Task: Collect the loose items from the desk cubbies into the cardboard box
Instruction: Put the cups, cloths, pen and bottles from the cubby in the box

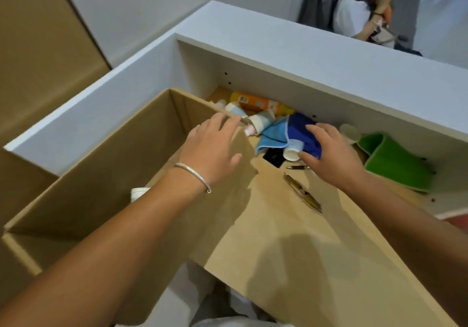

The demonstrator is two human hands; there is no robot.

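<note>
Head view, left hand (215, 147) with fingers relaxed and spread over the cardboard box (101, 164) rim, right hand (329, 154) loosely splayed, touching blue cloth (291, 131) on desk (291, 238), holding nothing.

Both forearms run off the bottom edge of the frame. The left hand (211, 147) hides part of the cardboard box (106, 164) rim, and the box's lower left corner is cut off. A white object (138, 193) inside the box is mostly hidden behind the left wrist. The right hand (329, 154) covers part of the blue cloth (291, 131). At the upper right, a person (359, 10) is blurred.
</note>
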